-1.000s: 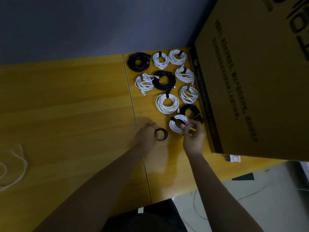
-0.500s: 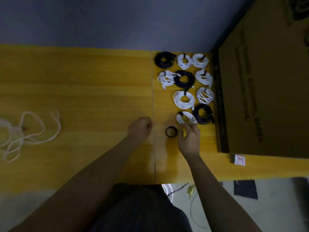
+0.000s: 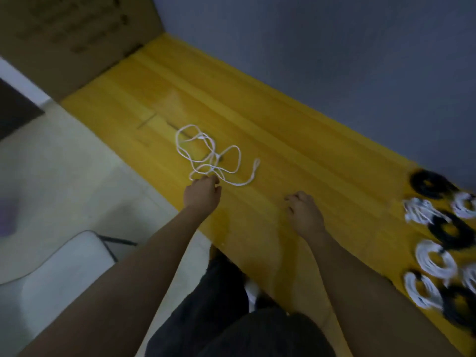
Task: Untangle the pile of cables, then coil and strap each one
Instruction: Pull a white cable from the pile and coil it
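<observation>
Where the yellow table (image 3: 296, 140) runs toward its left end, a loose white cable (image 3: 210, 155) lies in tangled loops, uncoiled and unstrapped. Left hand (image 3: 202, 195) is at the cable's near edge, fingers curled, fingertips touching the nearest loop; whether they actually pinch it cannot be told. Right hand (image 3: 305, 215) sits over bare tabletop well to the right of the cable, fingers loosely curled, holding nothing. Coiled cables (image 3: 438, 256), white and black, lie grouped at the table's right end, blurred; dark straps show on some. A cardboard box (image 3: 72, 37) stands at the far left end. Behind the table is a grey wall (image 3: 334, 47).
</observation>
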